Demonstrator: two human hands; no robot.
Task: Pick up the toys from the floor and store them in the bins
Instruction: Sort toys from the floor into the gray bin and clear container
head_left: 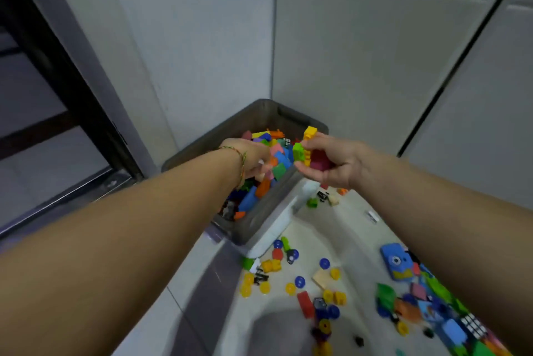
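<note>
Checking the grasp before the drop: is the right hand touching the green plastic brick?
Touching. The head view shows the right hand pinching the green plastic brick between fingertips and thumb, above the grey plastic bin.

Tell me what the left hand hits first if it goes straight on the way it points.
Probably the pile of blocks in the grey bin: the left hand points down into it, though depth is unclear.

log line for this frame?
left hand: over bin, grip unclear | right hand: holds bricks at bin rim | floor toys: many unpicked
</note>
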